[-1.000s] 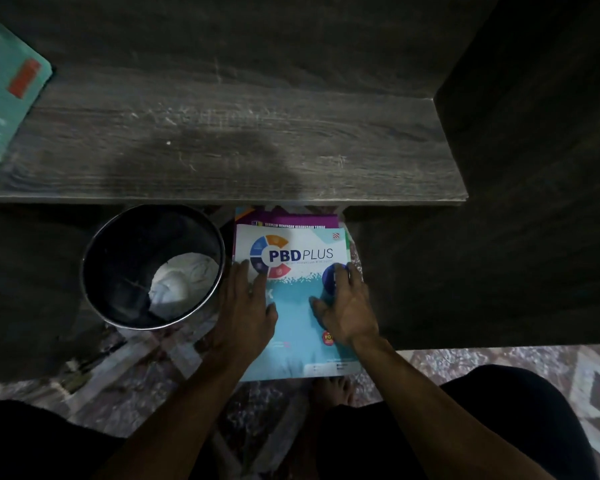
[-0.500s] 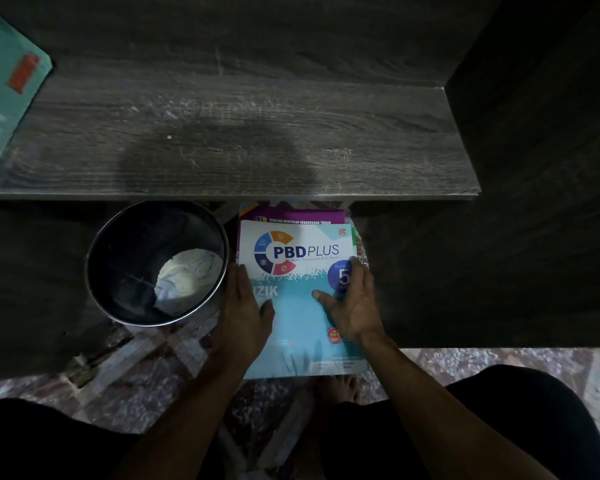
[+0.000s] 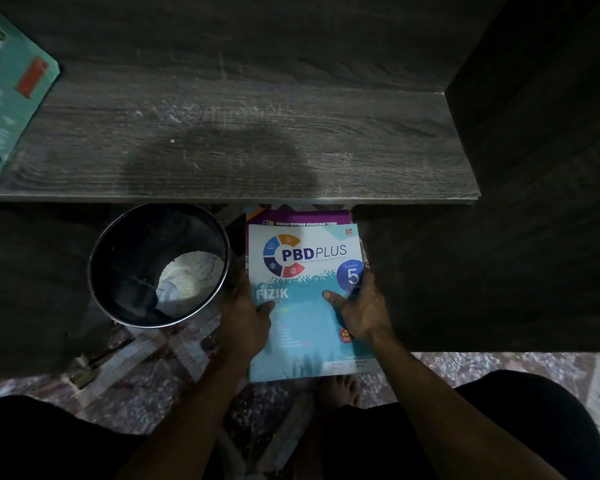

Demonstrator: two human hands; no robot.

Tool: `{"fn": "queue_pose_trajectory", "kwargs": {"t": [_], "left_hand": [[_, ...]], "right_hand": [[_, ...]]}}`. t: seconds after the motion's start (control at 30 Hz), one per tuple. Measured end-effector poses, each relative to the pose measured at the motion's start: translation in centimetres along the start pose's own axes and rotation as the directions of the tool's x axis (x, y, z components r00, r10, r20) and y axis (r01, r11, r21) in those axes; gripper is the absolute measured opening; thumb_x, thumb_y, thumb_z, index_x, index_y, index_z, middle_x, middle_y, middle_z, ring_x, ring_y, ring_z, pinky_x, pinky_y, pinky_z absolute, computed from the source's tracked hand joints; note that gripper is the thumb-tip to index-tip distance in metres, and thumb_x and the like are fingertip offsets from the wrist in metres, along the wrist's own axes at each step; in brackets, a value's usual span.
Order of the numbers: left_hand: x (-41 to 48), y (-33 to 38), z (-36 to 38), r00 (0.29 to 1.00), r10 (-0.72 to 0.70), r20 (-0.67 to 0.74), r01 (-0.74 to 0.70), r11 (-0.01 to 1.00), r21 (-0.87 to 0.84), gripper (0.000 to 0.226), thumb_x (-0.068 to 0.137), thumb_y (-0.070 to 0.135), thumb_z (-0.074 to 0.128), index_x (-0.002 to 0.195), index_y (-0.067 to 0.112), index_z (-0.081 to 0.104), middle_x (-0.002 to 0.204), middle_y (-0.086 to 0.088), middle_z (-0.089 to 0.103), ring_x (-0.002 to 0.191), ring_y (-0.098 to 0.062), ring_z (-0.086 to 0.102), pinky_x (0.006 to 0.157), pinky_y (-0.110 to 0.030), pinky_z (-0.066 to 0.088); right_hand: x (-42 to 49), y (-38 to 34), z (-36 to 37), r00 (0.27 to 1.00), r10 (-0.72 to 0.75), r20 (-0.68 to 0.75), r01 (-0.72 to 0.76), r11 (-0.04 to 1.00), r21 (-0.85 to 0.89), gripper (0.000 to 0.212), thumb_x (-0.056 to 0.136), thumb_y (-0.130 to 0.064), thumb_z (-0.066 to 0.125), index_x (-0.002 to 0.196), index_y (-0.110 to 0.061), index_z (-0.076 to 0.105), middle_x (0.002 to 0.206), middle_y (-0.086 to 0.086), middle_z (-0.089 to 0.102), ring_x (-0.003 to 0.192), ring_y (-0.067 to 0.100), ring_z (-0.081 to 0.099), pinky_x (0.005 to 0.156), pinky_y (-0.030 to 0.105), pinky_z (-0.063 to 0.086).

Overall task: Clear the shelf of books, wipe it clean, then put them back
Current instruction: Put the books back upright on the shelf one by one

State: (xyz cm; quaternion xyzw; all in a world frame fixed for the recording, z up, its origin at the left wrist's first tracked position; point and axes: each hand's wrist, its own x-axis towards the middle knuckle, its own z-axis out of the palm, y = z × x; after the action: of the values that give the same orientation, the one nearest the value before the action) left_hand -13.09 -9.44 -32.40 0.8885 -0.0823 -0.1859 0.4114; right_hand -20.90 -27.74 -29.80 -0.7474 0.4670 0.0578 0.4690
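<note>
Left hand [image 3: 245, 320]: clasps the left edge of the blue book [image 3: 305, 327], thumb on the cover.
Right hand [image 3: 361, 306]: clasps the right edge of the same book, thumb on the cover.
Blue book: titled "PBD PLUS", "FIZIK"; held face up over a purple book [image 3: 305, 216], below the front edge of the shelf [image 3: 239, 140].
Shelf: dark wood, scuffed; teal book [image 3: 4, 109] at its left end.
Pail [image 3: 90, 268]: just left of the books, on the patterned floor [image 3: 136, 393]; white cloth [image 3: 187, 278] inside.

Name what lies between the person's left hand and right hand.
The PBD Plus book; the left hand and right hand grip its side edges. The head view shows it.
</note>
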Motion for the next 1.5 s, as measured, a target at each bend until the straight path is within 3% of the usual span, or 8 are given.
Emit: {"fn": "queue_pose_trajectory", "kwargs": {"t": [0.3, 0.43, 0.53, 0.8, 0.97, 1.07, 1.27, 1.5], "left_hand": [[0.6, 0.9, -0.2, 0.988, -0.143, 0.058, 0.149, 0.982, -0.113, 0.071, 0.086, 0.005, 0.069, 0.148, 0.018, 0.036, 0.134, -0.006, 0.058, 0.122, -0.026, 0.054, 0.096, -0.025, 0.036], [1.4, 1.0, -0.6, 0.976, -0.195, 0.097, 0.21, 0.961, -0.18, 0.054, 0.083, 0.004, 0.071, 0.134, 0.016, 0.055, 0.118, -0.002, 0.067, 0.108, -0.021, 0.062, 0.093, -0.027, 0.044], [1.8, 0.7, -0.7, 0.969, -0.219, 0.112, 0.243, 0.927, -0.285, 0.048, 0.079, 0.012, 0.079, 0.123, 0.015, 0.064, 0.105, 0.001, 0.07, 0.097, -0.021, 0.067, 0.089, -0.031, 0.05], [2.0, 0.6, 0.2, 0.968, -0.2, 0.151, 0.248, 0.85, -0.465, 0.052, 0.076, 0.009, 0.081, 0.123, 0.023, 0.061, 0.103, 0.001, 0.072, 0.094, -0.019, 0.068, 0.087, -0.036, 0.055], [2.2, 1.0, 0.3, 0.971, -0.193, 0.139, 0.238, 0.811, -0.535, 0.051, 0.091, 0.002, 0.063, 0.136, 0.02, 0.049, 0.114, -0.001, 0.065, 0.093, -0.014, 0.062, 0.067, -0.008, 0.05], [2.4, 0.4, 0.4, 0.968, -0.184, 0.168, 0.245, 0.828, -0.505, 0.052, 0.094, 0.008, 0.06, 0.142, 0.022, 0.045, 0.122, 0.001, 0.064, 0.109, -0.019, 0.062, 0.091, -0.028, 0.052], [3.3, -0.3, 0.4, 0.967, -0.186, 0.176, 0.248, 0.853, -0.459, 0.054, 0.093, 0.019, 0.062, 0.142, 0.028, 0.044, 0.125, 0.0, 0.065, 0.114, -0.023, 0.061, 0.103, -0.048, 0.045], [3.1, 0.5, 0.3, 0.984, -0.111, 0.141, 0.165, 0.866, -0.471, 0.069, 0.081, 0.002, 0.074, 0.133, 0.033, 0.041, 0.124, 0.001, 0.063, 0.109, -0.018, 0.062, 0.096, -0.033, 0.048]], "right_hand": [[-0.4, -0.4, -0.5, 0.999, 0.026, -0.018, -0.025, 0.997, 0.077, 0.059, 0.078, -0.019, 0.083, 0.126, -0.014, 0.049, 0.121, 0.004, 0.066, 0.106, 0.021, 0.063, 0.084, 0.023, 0.045], [0.0, -0.3, -1.3, 0.999, 0.023, 0.023, -0.026, 0.993, 0.113, 0.051, 0.083, -0.003, 0.075, 0.126, -0.009, 0.05, 0.106, 0.0, 0.06, 0.092, 0.015, 0.056, 0.053, -0.002, 0.037], [0.4, -0.4, -1.7, 0.996, 0.039, 0.078, -0.049, 0.991, 0.125, 0.046, 0.084, -0.015, 0.076, 0.12, -0.019, 0.047, 0.103, -0.004, 0.061, 0.075, 0.009, 0.057, 0.05, 0.005, 0.039], [1.0, -0.7, -2.2, 0.986, 0.089, 0.141, -0.11, 0.982, 0.153, 0.036, 0.076, -0.015, 0.083, 0.104, -0.02, 0.061, 0.108, 0.005, 0.072, 0.092, 0.022, 0.07, 0.085, 0.037, 0.057], [1.6, -0.8, -2.8, 0.965, 0.141, 0.223, -0.178, 0.972, 0.153, 0.027, 0.073, -0.02, 0.085, 0.098, -0.016, 0.073, 0.098, 0.006, 0.077, 0.088, 0.025, 0.074, 0.088, 0.045, 0.058], [1.8, -0.3, -2.9, 0.944, 0.19, 0.271, -0.254, 0.94, 0.226, 0.027, 0.075, -0.023, 0.082, 0.099, -0.013, 0.074, 0.094, 0.007, 0.078, 0.086, 0.029, 0.075, 0.089, 0.051, 0.058], [1.7, -0.4, -2.7, 0.91, 0.187, 0.369, -0.32, 0.883, 0.343, 0.026, 0.088, -0.023, 0.069, 0.111, -0.012, 0.069, 0.096, 0.012, 0.077, 0.087, 0.032, 0.074, 0.083, 0.045, 0.059], [1.4, -0.7, -3.1, 0.875, 0.194, 0.443, -0.371, 0.857, 0.357, 0.018, 0.094, -0.023, 0.061, 0.108, -0.013, 0.066, 0.098, 0.015, 0.076, 0.076, 0.028, 0.073, 0.07, 0.036, 0.057]]}}
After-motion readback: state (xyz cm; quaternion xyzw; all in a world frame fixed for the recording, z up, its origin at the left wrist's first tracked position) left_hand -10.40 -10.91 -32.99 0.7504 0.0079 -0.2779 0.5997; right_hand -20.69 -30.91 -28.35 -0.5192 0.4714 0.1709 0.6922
